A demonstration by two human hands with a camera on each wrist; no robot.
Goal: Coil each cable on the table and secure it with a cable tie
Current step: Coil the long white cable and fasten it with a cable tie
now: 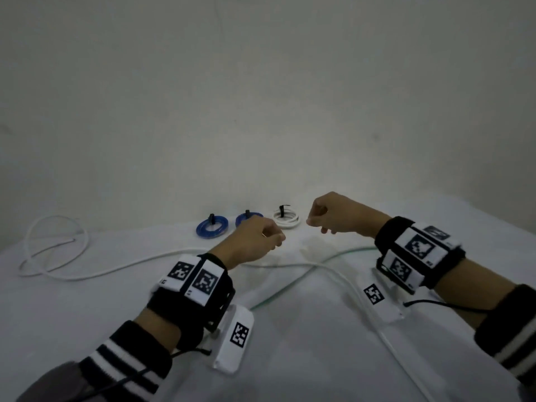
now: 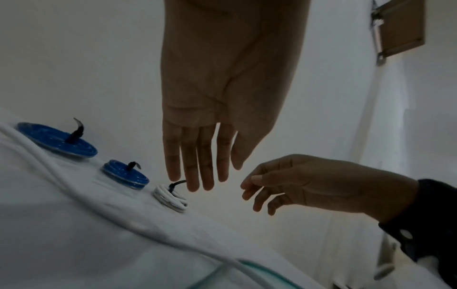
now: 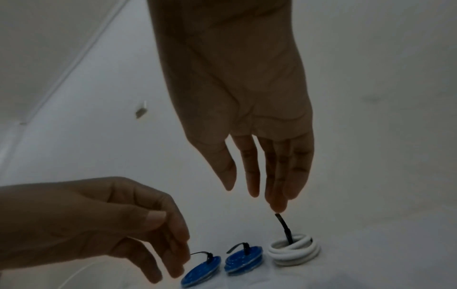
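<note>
Three tied coils in row at far tabletop edge: two blue coils, white coil; each with black cable tie; loose white cable sprawls left, crosses greenish cable under wrists; left hand hides part of second blue coil; right hand just beside white coil; wrist views show both grips relaxed, holding nothing; head view shows only knuckles.

Three tied coils sit in a row at the counter's far edge. Two loose cables cross nearer the person, one looping far left. Both hands hang just before the row.
</note>
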